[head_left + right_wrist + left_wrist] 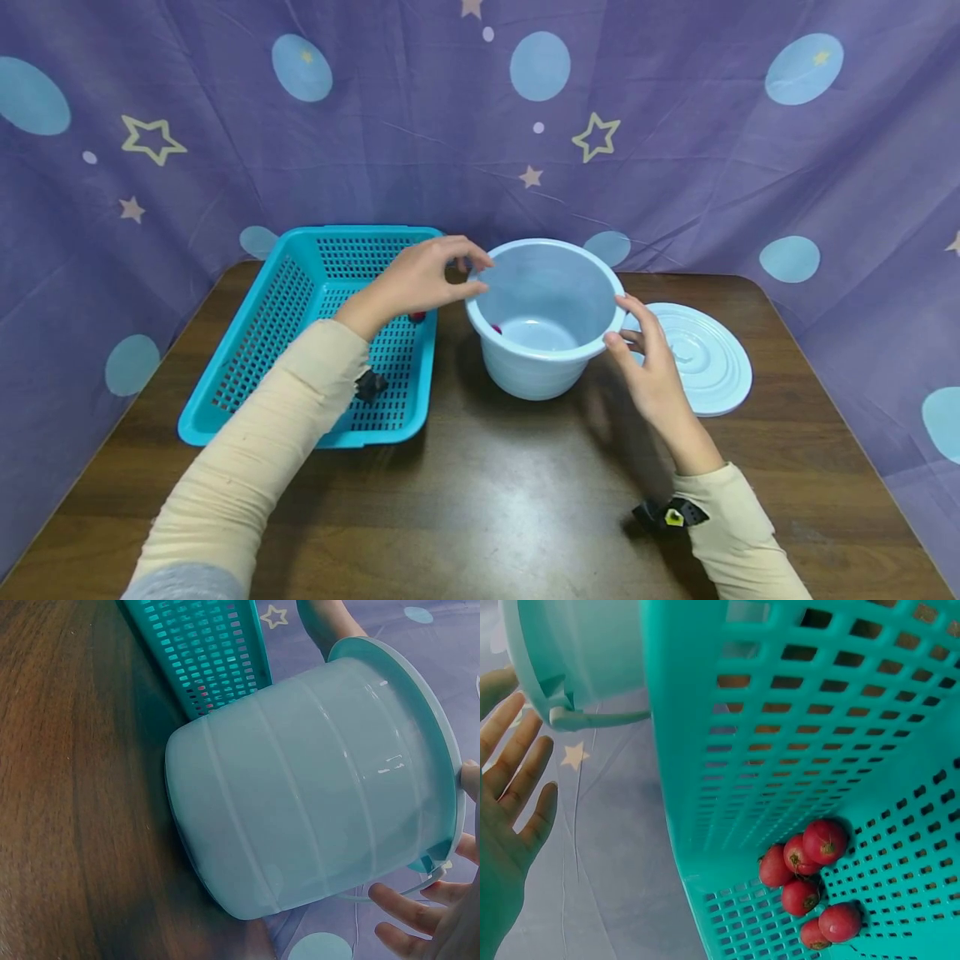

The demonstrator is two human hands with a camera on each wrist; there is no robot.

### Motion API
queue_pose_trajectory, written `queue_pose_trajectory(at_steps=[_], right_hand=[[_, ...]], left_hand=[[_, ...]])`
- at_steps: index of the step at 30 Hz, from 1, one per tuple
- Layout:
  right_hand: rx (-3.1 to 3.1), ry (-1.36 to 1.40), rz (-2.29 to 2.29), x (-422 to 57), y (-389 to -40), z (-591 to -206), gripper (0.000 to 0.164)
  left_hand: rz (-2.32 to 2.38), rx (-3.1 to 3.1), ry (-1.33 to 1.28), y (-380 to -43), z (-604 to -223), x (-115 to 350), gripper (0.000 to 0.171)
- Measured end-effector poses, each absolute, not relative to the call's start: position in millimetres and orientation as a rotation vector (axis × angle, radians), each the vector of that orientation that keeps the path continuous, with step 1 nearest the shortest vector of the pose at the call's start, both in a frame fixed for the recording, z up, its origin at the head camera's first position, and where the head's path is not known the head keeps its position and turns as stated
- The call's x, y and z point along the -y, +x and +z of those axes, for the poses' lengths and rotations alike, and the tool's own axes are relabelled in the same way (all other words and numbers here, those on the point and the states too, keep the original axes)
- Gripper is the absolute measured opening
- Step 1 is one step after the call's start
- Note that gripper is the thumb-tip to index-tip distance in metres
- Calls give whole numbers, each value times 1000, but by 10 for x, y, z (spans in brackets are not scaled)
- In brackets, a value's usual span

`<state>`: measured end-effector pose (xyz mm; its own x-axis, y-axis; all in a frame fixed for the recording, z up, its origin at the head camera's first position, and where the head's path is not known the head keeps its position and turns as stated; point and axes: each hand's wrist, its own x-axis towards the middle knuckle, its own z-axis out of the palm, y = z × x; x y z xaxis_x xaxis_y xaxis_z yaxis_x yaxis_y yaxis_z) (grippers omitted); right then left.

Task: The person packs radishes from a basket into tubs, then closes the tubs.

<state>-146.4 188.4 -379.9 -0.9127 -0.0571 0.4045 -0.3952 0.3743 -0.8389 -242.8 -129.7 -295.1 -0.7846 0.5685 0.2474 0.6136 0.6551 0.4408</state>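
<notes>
We are seeing bare table (480,500) lying open in front of the pail (543,317). The basket (315,333) is crowding its left flank, the lid (705,358) is blocking its right, and the curtain (480,125) is closing off the rear.

Pale blue bucket (546,321), upright, open, on table, one red fruit (496,329) inside
</notes>
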Motion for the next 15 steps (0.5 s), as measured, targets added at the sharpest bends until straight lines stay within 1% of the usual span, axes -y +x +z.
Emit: queue_pose_trajectory(at_steps=[11,15], right_hand=[[2334,399,1552,-1897,-1469,-3808,52],[2336,395,1560,-1892,-1458,-3803,51]], left_hand=[[-858,2723,-897,-2493,-3006,1514,24],[-859,2735,-858,-2520,-3048,1616,24]])
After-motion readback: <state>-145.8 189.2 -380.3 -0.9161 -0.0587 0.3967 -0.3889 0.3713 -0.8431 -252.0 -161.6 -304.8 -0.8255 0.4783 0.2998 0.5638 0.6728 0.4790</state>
